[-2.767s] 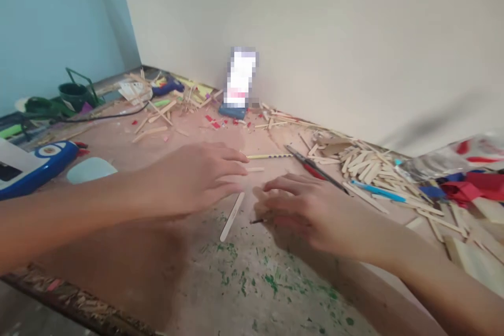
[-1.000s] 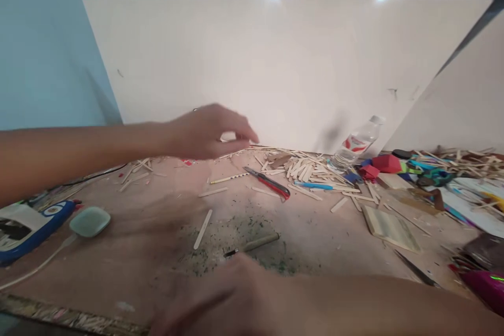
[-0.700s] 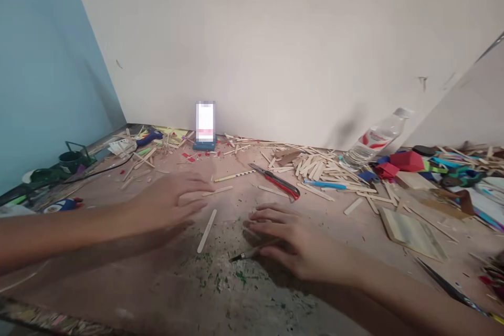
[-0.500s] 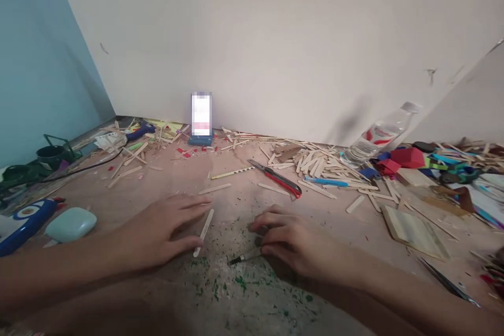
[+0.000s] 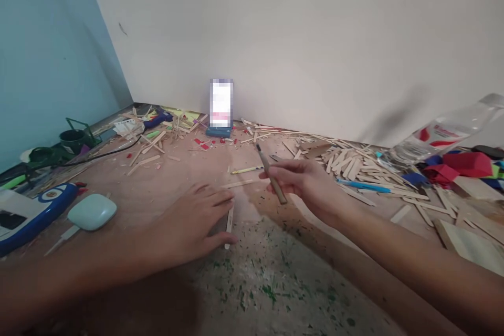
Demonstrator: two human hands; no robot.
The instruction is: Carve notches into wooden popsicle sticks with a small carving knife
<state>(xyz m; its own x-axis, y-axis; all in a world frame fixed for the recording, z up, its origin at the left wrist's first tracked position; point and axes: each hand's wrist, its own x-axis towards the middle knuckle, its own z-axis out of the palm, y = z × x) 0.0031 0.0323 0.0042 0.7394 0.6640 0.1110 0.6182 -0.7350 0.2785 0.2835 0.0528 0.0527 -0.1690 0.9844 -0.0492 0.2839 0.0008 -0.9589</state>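
My left hand (image 5: 202,215) lies on the table with its fingers stretched out. A wooden craft stick (image 5: 229,227) lies under it, partly covered by the fingers and thumb. My right hand (image 5: 293,178) is closed around a short paintbrush (image 5: 279,187) and holds it up off the table. The brush's dark tip points up and away, and the plain handle end points down toward me. Beyond the hands lie a yellow patterned strip (image 5: 246,170) and another craft stick (image 5: 241,184). The red-and-black utility knife is mostly hidden behind my right hand.
Green scraps (image 5: 271,292) litter the near tabletop. A pile of craft sticks (image 5: 346,163), a blue pen-like tool (image 5: 364,185) and a tilted plastic bottle (image 5: 437,134) are right. A lit phone (image 5: 221,105) stands by the wall. Left are a pale mint case (image 5: 93,211) and a blue-and-white object (image 5: 59,205).
My right hand has picked up the paintbrush from the table and raised it forward, turning its tip away from me. My left hand now covers more of the craft stick. The view has shifted right.
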